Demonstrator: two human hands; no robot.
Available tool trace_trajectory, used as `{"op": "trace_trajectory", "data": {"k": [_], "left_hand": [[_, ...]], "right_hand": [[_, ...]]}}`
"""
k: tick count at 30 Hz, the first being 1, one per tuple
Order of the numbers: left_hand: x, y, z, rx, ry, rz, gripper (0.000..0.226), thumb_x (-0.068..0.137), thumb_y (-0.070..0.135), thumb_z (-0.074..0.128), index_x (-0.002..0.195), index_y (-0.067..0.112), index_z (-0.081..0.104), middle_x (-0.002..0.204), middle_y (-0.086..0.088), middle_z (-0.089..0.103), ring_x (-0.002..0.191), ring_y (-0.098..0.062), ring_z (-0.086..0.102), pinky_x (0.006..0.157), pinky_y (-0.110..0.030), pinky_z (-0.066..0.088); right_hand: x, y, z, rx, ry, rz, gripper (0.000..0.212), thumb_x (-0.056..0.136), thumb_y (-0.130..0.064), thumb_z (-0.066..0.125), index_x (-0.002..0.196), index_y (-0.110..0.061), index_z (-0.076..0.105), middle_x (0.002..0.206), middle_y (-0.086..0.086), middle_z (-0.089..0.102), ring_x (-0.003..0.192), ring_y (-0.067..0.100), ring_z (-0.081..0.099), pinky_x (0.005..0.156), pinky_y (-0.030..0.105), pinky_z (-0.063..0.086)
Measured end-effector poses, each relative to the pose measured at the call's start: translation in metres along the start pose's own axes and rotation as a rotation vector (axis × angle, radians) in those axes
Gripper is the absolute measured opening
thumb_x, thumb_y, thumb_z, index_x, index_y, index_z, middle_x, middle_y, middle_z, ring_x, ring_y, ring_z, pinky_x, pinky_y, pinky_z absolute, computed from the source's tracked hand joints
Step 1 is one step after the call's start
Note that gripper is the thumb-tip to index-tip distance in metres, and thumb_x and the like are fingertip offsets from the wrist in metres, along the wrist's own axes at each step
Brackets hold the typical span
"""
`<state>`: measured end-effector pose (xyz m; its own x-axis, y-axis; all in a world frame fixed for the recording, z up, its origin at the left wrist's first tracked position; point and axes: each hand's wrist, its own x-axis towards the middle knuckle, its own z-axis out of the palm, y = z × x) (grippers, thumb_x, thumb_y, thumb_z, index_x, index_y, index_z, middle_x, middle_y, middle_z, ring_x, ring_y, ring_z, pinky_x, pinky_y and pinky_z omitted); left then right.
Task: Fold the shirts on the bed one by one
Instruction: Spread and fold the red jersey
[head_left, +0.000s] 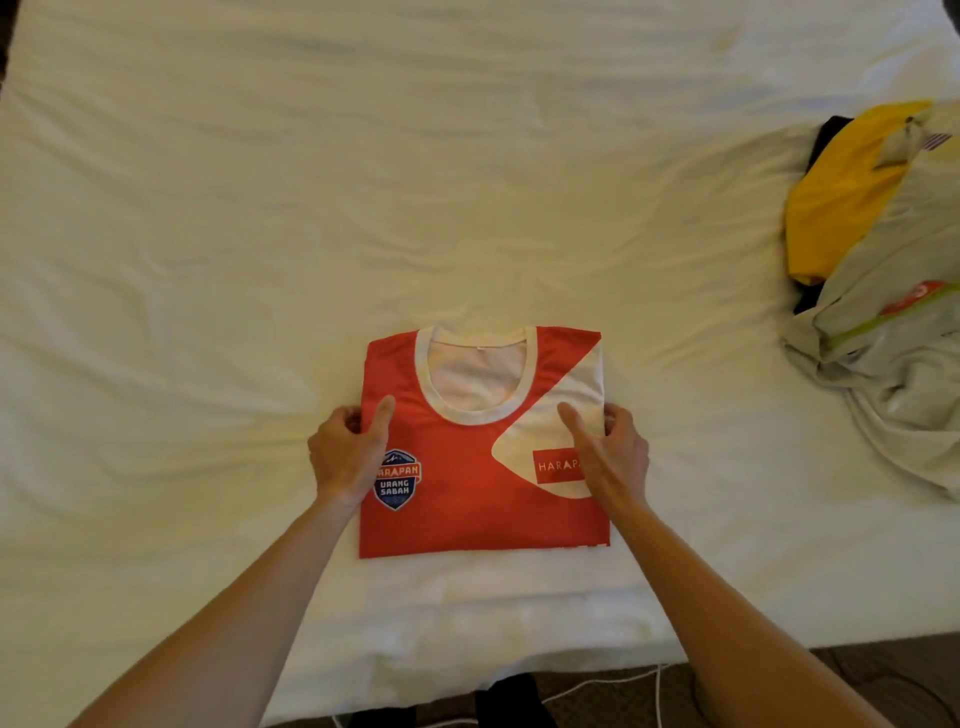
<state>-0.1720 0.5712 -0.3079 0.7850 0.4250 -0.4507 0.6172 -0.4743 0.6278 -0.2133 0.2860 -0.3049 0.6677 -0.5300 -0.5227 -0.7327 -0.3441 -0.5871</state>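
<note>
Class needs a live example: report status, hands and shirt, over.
Both hands, left and right, grip the folded red shirt's side edges. Shirt flat on bed. Unfolded pile far right, nothing obstructing.

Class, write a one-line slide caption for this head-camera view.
Both hands, left hand and right hand, grip the sides of a folded red-and-white jersey shirt on a cream-sheeted bed.

Just two bare forearms coming in from the near edge, no sleeves showing anywhere up to the frame's edge, and the left hand and right hand look plain too, no watch or bracelet on the wrists.
</note>
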Motion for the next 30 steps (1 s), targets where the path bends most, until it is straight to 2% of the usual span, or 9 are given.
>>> {"op": "trace_trajectory", "data": {"k": [3, 5, 7, 10, 14, 17, 22, 26, 30], "left_hand": [[0.009, 0.003, -0.004, -0.102, -0.187, -0.037, 0.048, 0.08, 0.065, 0.07, 0.081, 0.017, 0.072, 0.077, 0.001, 0.074, 0.077, -0.02, 0.07, 0.067, -0.038, 0.055], [0.014, 0.0, -0.002, -0.203, -0.337, -0.076, 0.044, 0.079, 0.06, 0.074, 0.096, 0.02, 0.075, 0.088, 0.002, 0.077, 0.083, -0.019, 0.074, 0.079, -0.043, 0.06], [0.015, -0.003, 0.003, -0.256, -0.429, -0.071, 0.046, 0.081, 0.056, 0.073, 0.112, 0.022, 0.07, 0.099, 0.0, 0.077, 0.088, -0.02, 0.074, 0.085, -0.047, 0.06], [0.01, -0.005, 0.011, -0.257, -0.402, 0.023, 0.034, 0.094, 0.047, 0.062, 0.114, 0.02, 0.065, 0.101, -0.005, 0.075, 0.09, -0.024, 0.073, 0.087, -0.05, 0.058], [0.0, 0.006, 0.006, -0.294, -0.377, 0.04, 0.024, 0.102, 0.041, 0.05, 0.104, 0.022, 0.065, 0.096, -0.008, 0.075, 0.087, -0.027, 0.072, 0.084, -0.048, 0.059], [-0.007, 0.028, -0.015, -0.301, -0.375, 0.044, 0.026, 0.101, 0.044, 0.05, 0.104, 0.023, 0.065, 0.093, -0.009, 0.075, 0.083, -0.027, 0.073, 0.081, -0.047, 0.06], [-0.023, 0.125, -0.091, -0.31, -0.344, 0.166, 0.026, 0.101, 0.042, 0.052, 0.101, 0.021, 0.068, 0.091, -0.009, 0.075, 0.084, -0.029, 0.073, 0.08, -0.048, 0.06], [-0.05, 0.243, -0.185, -0.342, -0.296, 0.314, 0.025, 0.102, 0.039, 0.052, 0.103, 0.02, 0.068, 0.095, -0.011, 0.075, 0.086, -0.03, 0.073, 0.079, -0.045, 0.059], [-0.092, 0.343, -0.285, -0.376, -0.258, 0.44, 0.027, 0.101, 0.041, 0.051, 0.105, 0.018, 0.066, 0.095, -0.01, 0.075, 0.085, -0.029, 0.073, 0.073, -0.038, 0.059]], "right_hand": [[0.011, -0.009, -0.004, 0.054, -0.166, 0.073, 0.075, 0.059, -0.084, 0.062, 0.105, -0.024, 0.066, 0.094, -0.006, 0.071, 0.085, 0.016, 0.068, 0.073, 0.034, 0.056], [0.019, -0.006, -0.006, 0.114, -0.278, 0.094, 0.063, 0.062, -0.076, 0.07, 0.102, -0.027, 0.069, 0.086, -0.006, 0.076, 0.077, 0.016, 0.073, 0.064, 0.03, 0.058], [0.024, 0.001, -0.009, 0.163, -0.375, 0.066, 0.05, 0.071, -0.062, 0.076, 0.108, -0.029, 0.067, 0.092, -0.006, 0.077, 0.078, 0.013, 0.074, 0.062, 0.027, 0.057], [0.024, 0.008, -0.006, 0.117, -0.405, -0.038, 0.043, 0.084, -0.045, 0.073, 0.121, -0.031, 0.057, 0.106, -0.007, 0.071, 0.09, 0.012, 0.07, 0.069, 0.026, 0.057], [0.013, 0.003, -0.005, 0.125, -0.323, -0.116, 0.041, 0.098, -0.036, 0.058, 0.135, -0.02, 0.052, 0.115, 0.001, 0.068, 0.098, 0.018, 0.068, 0.082, 0.038, 0.059], [-0.001, -0.021, -0.021, 0.159, -0.295, -0.142, 0.035, 0.101, -0.034, 0.053, 0.133, -0.02, 0.052, 0.112, 0.002, 0.069, 0.094, 0.017, 0.069, 0.076, 0.034, 0.06], [-0.033, -0.123, -0.086, 0.193, -0.252, -0.251, 0.03, 0.103, -0.028, 0.05, 0.131, -0.019, 0.055, 0.109, 0.004, 0.069, 0.093, 0.02, 0.068, 0.08, 0.042, 0.06], [-0.079, -0.245, -0.169, 0.285, -0.229, -0.365, 0.028, 0.103, -0.03, 0.049, 0.129, -0.02, 0.054, 0.102, 0.0, 0.069, 0.088, 0.017, 0.068, 0.064, 0.026, 0.057], [-0.142, -0.356, -0.257, 0.333, -0.199, -0.559, 0.025, 0.103, -0.024, 0.051, 0.126, -0.019, 0.056, 0.098, 0.001, 0.07, 0.076, 0.013, 0.07, 0.054, 0.02, 0.054]]}}
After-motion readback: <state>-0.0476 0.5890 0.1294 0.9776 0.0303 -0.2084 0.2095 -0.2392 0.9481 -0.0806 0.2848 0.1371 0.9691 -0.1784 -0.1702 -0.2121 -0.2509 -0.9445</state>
